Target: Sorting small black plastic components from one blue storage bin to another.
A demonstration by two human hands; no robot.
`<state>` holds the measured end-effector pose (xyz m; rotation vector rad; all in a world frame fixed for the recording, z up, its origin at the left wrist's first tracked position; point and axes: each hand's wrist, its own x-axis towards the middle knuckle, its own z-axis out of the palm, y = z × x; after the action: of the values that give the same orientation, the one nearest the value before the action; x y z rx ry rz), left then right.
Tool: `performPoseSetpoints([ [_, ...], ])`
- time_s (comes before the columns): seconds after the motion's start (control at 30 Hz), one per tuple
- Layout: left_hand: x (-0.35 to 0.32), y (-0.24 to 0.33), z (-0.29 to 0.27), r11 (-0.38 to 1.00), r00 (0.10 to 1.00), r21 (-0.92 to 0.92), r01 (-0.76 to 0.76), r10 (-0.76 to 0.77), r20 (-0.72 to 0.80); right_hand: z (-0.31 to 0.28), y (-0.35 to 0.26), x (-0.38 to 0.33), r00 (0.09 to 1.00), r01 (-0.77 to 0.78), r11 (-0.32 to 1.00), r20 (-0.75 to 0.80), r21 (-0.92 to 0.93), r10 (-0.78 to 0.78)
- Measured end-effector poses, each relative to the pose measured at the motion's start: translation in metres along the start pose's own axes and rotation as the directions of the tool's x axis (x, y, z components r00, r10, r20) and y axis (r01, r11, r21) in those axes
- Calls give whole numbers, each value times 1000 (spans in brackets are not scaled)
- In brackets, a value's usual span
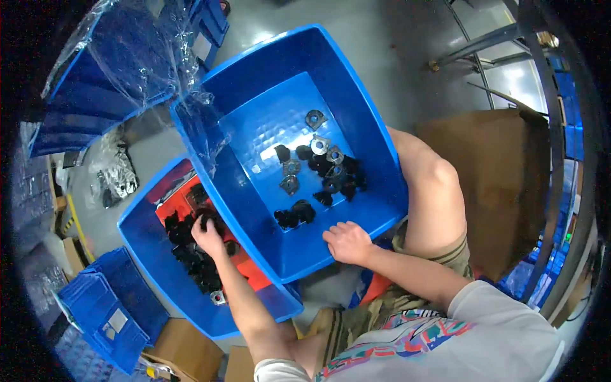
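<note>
A large blue bin [356,108] rests tilted on my lap and holds several small black and grey metal parts [321,169] near its lower end. My right hand [347,242] grips the bin's near rim, thumb inside. Below and to the left stands a second blue bin [143,254] with an orange liner and a pile of black parts [191,251]. My left hand [209,234] reaches into that pile with fingers closed around black parts.
Clear plastic film [133,57] drapes over stacked blue crates at the upper left. More blue crates [105,312] and cardboard boxes [184,350] sit at the lower left. A brown cardboard box [503,178] stands at the right, beside a metal frame [490,44].
</note>
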<state>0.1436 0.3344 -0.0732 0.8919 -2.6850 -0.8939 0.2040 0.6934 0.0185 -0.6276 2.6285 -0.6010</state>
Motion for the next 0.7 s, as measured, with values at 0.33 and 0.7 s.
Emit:
performPoseSetpoints([
  [0.33,-91,70,-71,-526,919,-785,326,-18,394,4,3,2,996,15,999,-91,34,-12],
  [0.7,-126,142,47,746,849,-526,409,-99,519,-3,-4,1,994,48,998,-99,42,-44],
])
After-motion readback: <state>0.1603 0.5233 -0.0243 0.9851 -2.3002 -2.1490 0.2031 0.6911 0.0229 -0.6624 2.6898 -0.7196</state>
